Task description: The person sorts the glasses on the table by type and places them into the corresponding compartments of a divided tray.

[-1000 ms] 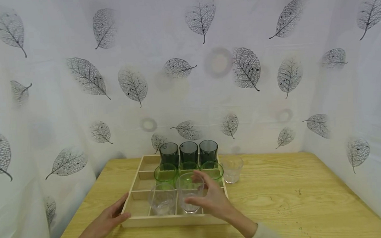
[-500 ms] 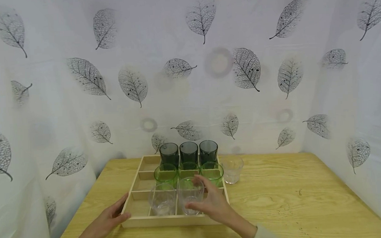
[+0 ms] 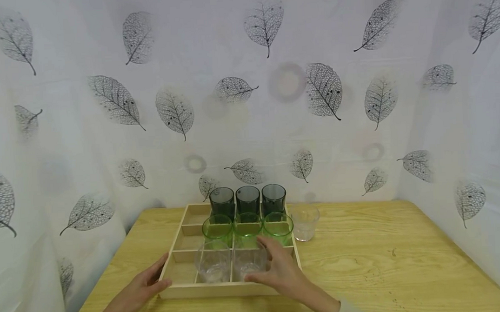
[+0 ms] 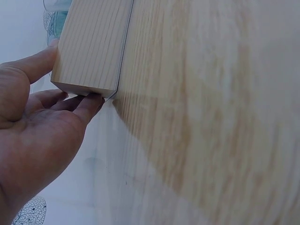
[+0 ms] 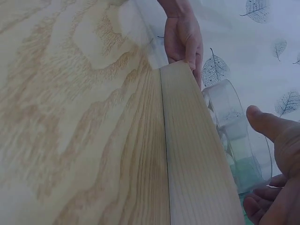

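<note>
A light wooden divided tray (image 3: 222,290) lies on the table. My left hand (image 3: 140,287) holds its near left corner, thumb by the rim and fingers against the outer side wall, as the left wrist view also shows. My right hand (image 3: 284,271) grips a clear glass (image 3: 249,263) near its rim, between thumb and fingers. That glass stands low in a front-row compartment, to the right of another clear glass (image 3: 214,264). In the right wrist view, my right thumb (image 5: 265,123) and fingers lie on opposite sides of the glass.
Behind stand a row of green glasses (image 3: 217,229) and a back row of dark grey glasses (image 3: 247,200). One more clear glass (image 3: 305,222) is on the table (image 3: 363,253), right of the tray. A leaf-patterned curtain (image 3: 249,128) encloses the back and sides.
My right hand has moved down with the clear glass, which sits lower in its front compartment. My left hand and the tray have stayed put.
</note>
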A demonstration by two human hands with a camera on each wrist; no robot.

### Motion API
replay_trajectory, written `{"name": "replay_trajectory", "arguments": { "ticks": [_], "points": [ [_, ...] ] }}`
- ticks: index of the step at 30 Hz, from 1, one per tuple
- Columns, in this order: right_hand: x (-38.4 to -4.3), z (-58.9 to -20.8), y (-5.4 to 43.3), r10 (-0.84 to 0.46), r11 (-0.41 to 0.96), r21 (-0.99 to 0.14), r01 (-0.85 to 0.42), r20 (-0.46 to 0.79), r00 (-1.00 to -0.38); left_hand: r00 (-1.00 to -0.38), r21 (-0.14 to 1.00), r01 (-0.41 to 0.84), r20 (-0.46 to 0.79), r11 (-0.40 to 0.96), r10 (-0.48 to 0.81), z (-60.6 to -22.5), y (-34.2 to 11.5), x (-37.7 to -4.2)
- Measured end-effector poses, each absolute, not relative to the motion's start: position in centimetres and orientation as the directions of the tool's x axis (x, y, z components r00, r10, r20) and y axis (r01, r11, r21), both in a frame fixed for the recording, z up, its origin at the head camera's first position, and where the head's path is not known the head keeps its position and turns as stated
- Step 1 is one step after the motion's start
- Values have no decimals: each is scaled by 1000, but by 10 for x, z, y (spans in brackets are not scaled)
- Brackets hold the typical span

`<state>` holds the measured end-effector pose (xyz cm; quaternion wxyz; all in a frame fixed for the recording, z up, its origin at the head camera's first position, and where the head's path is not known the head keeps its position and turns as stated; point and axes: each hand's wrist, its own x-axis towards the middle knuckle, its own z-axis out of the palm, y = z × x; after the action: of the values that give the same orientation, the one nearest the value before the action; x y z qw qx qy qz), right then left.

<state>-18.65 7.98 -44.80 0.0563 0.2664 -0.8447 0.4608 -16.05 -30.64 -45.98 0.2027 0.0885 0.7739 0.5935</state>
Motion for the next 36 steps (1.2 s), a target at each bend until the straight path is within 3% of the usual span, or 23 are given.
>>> {"name": "replay_trajectory", "arguments": {
  "ticks": [7,24,36],
  "points": [
    [-182,-442,90,-396,341,-808,-480,340,-853,-906,953,-121,-221,279,362,-459,-305,-161],
    [-176,-445,138,-398,246,-788,-565,449,-800,-906,957,-101,-201,271,371,-459,-306,-161],
    [-175,-446,173,-306,337,-828,-448,353,-884,-906,952,-114,-217,283,363,-459,-305,-160]
  ]
}}
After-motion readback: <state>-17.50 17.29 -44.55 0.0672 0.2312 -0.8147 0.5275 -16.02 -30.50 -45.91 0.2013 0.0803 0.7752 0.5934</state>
